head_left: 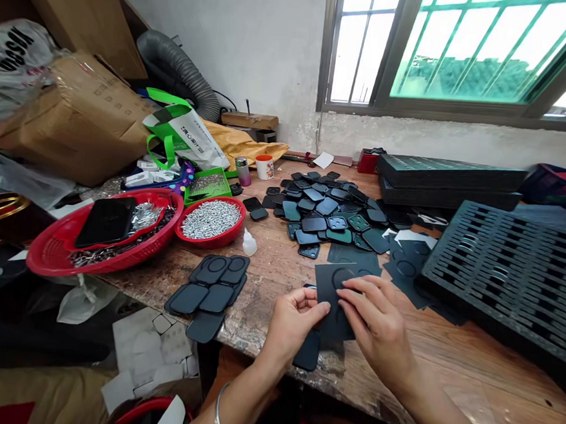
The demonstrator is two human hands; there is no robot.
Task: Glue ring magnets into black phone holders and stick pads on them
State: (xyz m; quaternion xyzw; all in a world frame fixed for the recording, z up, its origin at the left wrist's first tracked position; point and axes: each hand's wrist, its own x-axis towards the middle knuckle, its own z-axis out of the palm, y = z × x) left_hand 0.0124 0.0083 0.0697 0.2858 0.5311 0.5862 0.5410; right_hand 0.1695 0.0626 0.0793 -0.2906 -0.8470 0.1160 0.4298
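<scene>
Above the front edge of the wooden table, my left hand (pixel 297 319) pinches the left side of a dark rectangular sheet (pixel 329 286) with ring-shaped marks. The fingers of my right hand (pixel 377 322) press on the sheet's right side. Below the sheet, a dark rounded piece (pixel 307 352) lies at the table edge. Left of my hands, several dark rounded squares (pixel 216 298) are laid out in overlapping rows. Beyond the sheet spreads a large heap of similar pieces (pixel 314 224). More dark sheets (pixel 408 266) lie to the right of my right hand.
Red baskets of small metal parts (pixel 212 223) and a black phone (pixel 106 221) stand at the left. A small white bottle (pixel 249 243) is near them. Black slotted trays (pixel 516 273) fill the right side. A mug (pixel 265 167) stands at the back.
</scene>
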